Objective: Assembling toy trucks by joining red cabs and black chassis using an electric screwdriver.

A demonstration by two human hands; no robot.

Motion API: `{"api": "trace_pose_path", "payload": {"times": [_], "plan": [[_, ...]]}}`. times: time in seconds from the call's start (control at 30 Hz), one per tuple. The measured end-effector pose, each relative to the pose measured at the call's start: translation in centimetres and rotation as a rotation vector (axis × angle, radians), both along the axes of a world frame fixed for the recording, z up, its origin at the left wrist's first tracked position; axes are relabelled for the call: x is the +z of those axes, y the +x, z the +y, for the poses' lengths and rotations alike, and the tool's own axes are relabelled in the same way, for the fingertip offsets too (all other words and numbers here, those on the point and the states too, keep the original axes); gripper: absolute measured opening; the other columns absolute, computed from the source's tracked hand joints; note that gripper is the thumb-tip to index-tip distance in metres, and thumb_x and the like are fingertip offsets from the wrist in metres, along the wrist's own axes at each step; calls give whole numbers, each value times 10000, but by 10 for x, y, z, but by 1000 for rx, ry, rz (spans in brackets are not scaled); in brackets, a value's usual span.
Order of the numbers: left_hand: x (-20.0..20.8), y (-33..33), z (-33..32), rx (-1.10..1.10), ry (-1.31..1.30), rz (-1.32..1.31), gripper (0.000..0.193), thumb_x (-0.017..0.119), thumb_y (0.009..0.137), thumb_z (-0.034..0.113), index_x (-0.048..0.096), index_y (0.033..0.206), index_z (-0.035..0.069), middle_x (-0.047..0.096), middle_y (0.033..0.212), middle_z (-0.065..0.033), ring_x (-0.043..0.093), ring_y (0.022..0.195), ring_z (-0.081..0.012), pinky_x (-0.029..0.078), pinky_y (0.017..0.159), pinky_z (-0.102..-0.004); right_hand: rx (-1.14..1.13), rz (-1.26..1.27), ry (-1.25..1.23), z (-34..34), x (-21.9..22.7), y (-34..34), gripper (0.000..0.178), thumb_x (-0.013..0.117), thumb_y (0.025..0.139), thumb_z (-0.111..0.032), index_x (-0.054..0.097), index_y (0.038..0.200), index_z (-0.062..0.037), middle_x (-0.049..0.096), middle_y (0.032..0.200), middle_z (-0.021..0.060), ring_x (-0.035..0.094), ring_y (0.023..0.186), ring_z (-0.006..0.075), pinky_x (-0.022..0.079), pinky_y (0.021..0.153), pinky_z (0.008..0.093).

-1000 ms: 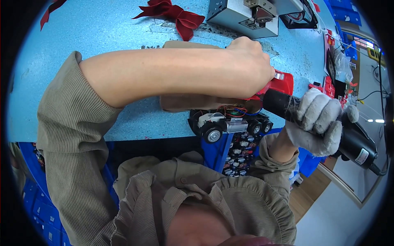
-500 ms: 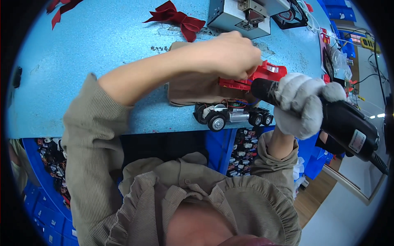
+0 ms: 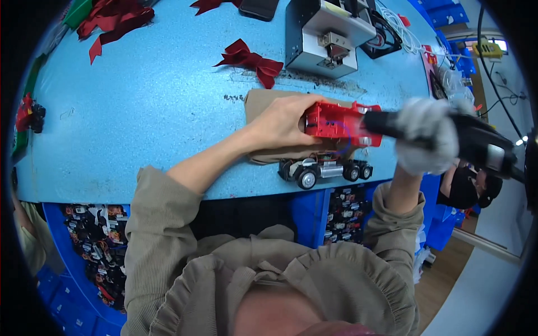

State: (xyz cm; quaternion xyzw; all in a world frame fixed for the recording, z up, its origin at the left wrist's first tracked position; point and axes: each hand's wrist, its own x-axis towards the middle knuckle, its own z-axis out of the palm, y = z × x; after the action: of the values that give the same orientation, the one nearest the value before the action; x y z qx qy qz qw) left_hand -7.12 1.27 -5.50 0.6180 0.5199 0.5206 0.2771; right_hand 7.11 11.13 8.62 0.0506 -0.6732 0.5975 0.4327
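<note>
Gripping the red toy truck cab [image 3: 340,123] with your bare left hand [image 3: 280,123], fingers curled around its rear end, you held it over the tan cloth [image 3: 263,101]. Your gloved right hand [image 3: 424,136] was clenched around the black power screwdriver [image 3: 482,147]. The cab looked light, stiff, slippery plastic; its flat sides seemed the best hold.

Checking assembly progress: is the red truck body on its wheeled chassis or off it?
Off. The left hand holds the red body on the tan pad; the wheeled chassis stands separately below it.

Glossy red plastic toy shell [image 3: 339,123], speckled matt blue tabletop [image 3: 157,106]
</note>
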Motion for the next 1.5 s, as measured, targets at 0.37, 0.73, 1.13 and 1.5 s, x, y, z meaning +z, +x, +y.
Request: {"api": "trace_pose_path", "payload": {"times": [0.37,0.73,1.13,1.5], "plan": [[-4,5,5,9,51,-9,609,769,621,227,501,1129,27,591,1051,-158,589,963,-306,472,842,-358,-26,-220,-185,135,-11,-77,206,475,824,-228,446,699,-67,399,624,27,434,597,146,382,616,299],[-1,4,5,-6,28,20,666,769,617,214,473,1178,12,582,1081,-169,591,975,-283,470,861,-347,189,304,-147,25,7,17,392,421,825,-163,389,1190,-23,419,609,15,445,500,146,420,505,316],[-4,7,2,44,97,22,608,745,615,219,491,1139,42,602,978,-156,590,908,-316,475,798,-369,-80,132,-168,21,-39,15,381,466,797,-126,433,1172,-65,413,611,15,424,510,134,370,538,292],[-6,8,4,34,78,16,594,742,620,211,492,1134,52,604,978,-147,593,905,-310,474,795,-369,-165,-117,-21,14,-31,-22,178,512,811,-42,483,987,-50,467,613,28,477,488,146,427,501,309]]}}
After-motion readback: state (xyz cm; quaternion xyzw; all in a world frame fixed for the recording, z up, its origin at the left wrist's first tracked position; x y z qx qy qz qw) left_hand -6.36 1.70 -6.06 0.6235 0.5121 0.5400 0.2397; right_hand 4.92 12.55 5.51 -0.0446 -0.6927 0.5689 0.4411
